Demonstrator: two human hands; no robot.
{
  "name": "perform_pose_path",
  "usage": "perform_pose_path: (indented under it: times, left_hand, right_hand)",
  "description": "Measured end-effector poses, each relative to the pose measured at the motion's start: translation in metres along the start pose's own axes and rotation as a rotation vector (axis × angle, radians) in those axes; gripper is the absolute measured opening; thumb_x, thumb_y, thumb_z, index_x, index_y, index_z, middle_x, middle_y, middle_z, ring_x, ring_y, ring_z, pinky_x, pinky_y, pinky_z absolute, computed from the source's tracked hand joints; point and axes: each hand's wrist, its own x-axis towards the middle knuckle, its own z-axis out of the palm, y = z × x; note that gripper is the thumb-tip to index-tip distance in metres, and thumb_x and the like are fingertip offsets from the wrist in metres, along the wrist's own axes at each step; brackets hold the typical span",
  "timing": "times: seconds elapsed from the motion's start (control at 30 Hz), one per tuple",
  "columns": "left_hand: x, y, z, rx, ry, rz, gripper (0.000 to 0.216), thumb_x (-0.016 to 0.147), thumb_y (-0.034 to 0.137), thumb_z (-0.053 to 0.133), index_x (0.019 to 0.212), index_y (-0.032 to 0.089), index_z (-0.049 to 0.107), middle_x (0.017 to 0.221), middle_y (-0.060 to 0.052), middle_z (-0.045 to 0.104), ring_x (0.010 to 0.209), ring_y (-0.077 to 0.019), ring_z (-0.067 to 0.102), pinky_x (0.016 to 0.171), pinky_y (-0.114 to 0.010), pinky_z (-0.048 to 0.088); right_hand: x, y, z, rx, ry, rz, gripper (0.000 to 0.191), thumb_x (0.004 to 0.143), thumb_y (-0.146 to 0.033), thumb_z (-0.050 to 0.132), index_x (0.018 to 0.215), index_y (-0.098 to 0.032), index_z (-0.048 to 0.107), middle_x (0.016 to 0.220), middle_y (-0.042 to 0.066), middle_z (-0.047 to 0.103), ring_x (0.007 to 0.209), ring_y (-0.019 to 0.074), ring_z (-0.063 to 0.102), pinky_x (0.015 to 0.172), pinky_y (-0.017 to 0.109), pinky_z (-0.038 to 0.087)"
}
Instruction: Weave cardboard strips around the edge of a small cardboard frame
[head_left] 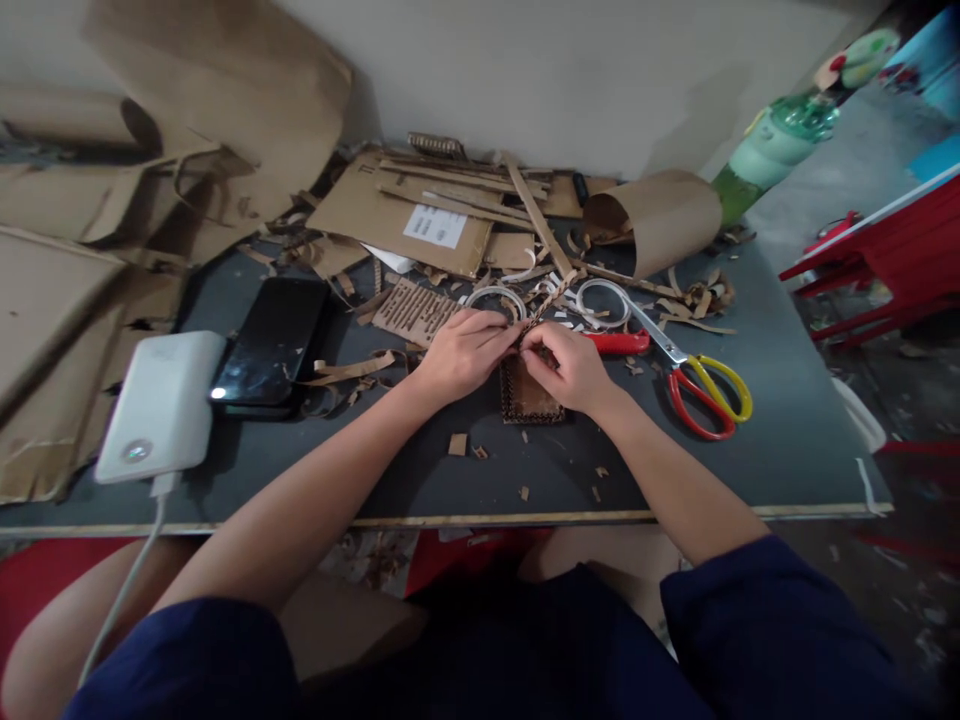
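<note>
Left hand (465, 352) and right hand (568, 366) pinch one cardboard strip (550, 297), fingertips nearly touching for control. Cardboard panel (527, 402) lies flat underneath (probably as a steady base).

My left hand (463, 350) and right hand (568, 365) pinch a cardboard strip (546, 300) above a woven cardboard piece (527, 398); scissors (694, 375) lie right.
</note>
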Motion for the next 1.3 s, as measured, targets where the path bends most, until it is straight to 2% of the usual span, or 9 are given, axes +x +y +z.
perform_pose_path:
  times: [0.13, 0.33, 0.57, 0.83, 0.93, 1.0, 1.17, 1.3]
  left_hand:
    - [0.0, -0.001, 0.0, -0.013, 0.009, 0.01, 0.021, 0.101, 0.015, 0.053, 0.117, 0.009, 0.065, 0.089, -0.006, 0.076, 0.093, -0.0181, 0.07, 0.078, -0.031, 0.054]
    - [-0.001, -0.002, -0.005, 0.014, -0.06, -0.002, 0.024, 0.102, 0.016, 0.051, 0.12, 0.014, 0.067, 0.09, -0.005, 0.076, 0.097, -0.018, 0.07, 0.079, -0.03, 0.052]
    - [0.0, -0.003, -0.003, -0.037, -0.028, 0.01, 0.023, 0.102, 0.015, 0.051, 0.12, 0.012, 0.064, 0.094, -0.006, 0.075, 0.097, -0.018, 0.07, 0.08, -0.03, 0.049]
    - [-0.004, -0.008, -0.003, -0.182, -0.154, -0.122, 0.023, 0.105, 0.024, 0.046, 0.112, 0.018, 0.067, 0.093, -0.005, 0.075, 0.104, -0.0217, 0.07, 0.084, -0.035, 0.049]
    - [-0.006, -0.01, 0.0, -0.205, -0.163, -0.153, 0.025, 0.104, 0.029, 0.048, 0.116, 0.019, 0.067, 0.093, -0.006, 0.075, 0.102, -0.0233, 0.07, 0.084, -0.038, 0.05]
    - [-0.007, -0.009, 0.002, -0.217, -0.169, -0.196, 0.028, 0.103, 0.032, 0.049, 0.118, 0.019, 0.068, 0.09, -0.006, 0.074, 0.102, -0.0247, 0.069, 0.085, -0.04, 0.051]
    - [-0.01, -0.001, 0.008, -0.208, -0.133, -0.295, 0.032, 0.102, 0.032, 0.047, 0.119, 0.019, 0.07, 0.089, -0.008, 0.07, 0.098, -0.0247, 0.068, 0.084, -0.043, 0.052]
    - [-0.01, 0.006, 0.01, -0.182, -0.102, -0.307, 0.033, 0.102, 0.03, 0.046, 0.121, 0.018, 0.069, 0.088, -0.008, 0.07, 0.097, -0.0244, 0.068, 0.085, -0.043, 0.052]
  right_hand:
    - [0.002, 0.003, 0.0, 0.021, -0.009, -0.012, 0.007, 0.095, -0.021, 0.053, 0.091, -0.019, 0.059, 0.081, 0.001, 0.065, 0.068, 0.0114, 0.055, 0.064, 0.025, 0.042]
    - [0.003, 0.001, -0.005, 0.075, -0.077, 0.014, 0.008, 0.098, -0.023, 0.052, 0.094, -0.02, 0.059, 0.086, 0.001, 0.066, 0.07, 0.0115, 0.054, 0.067, 0.025, 0.043]
    - [0.005, 0.002, -0.007, 0.089, -0.124, 0.037, 0.009, 0.099, -0.021, 0.051, 0.095, -0.019, 0.059, 0.089, 0.004, 0.068, 0.08, 0.0149, 0.061, 0.072, 0.028, 0.046]
    - [0.005, 0.005, -0.01, 0.024, -0.173, 0.027, 0.013, 0.096, -0.013, 0.048, 0.096, -0.022, 0.058, 0.099, 0.004, 0.07, 0.093, 0.0203, 0.066, 0.08, 0.034, 0.05]
    - [0.004, 0.003, -0.008, 0.002, -0.123, 0.018, 0.013, 0.097, -0.017, 0.047, 0.097, -0.022, 0.059, 0.097, 0.004, 0.069, 0.091, 0.0195, 0.066, 0.078, 0.034, 0.053]
    - [0.002, 0.002, -0.005, -0.029, -0.035, 0.029, 0.008, 0.096, -0.024, 0.052, 0.099, -0.022, 0.06, 0.097, 0.004, 0.069, 0.089, 0.0193, 0.066, 0.078, 0.035, 0.055]
    - [-0.004, 0.001, 0.005, -0.05, 0.188, 0.035, 0.026, 0.092, -0.035, 0.068, 0.114, -0.021, 0.067, 0.106, 0.006, 0.076, 0.088, 0.0191, 0.073, 0.074, 0.032, 0.06]
    - [-0.006, 0.002, 0.009, -0.105, 0.243, -0.02, 0.019, 0.096, -0.034, 0.064, 0.109, -0.023, 0.074, 0.107, 0.004, 0.08, 0.1, 0.0214, 0.076, 0.089, 0.035, 0.061]
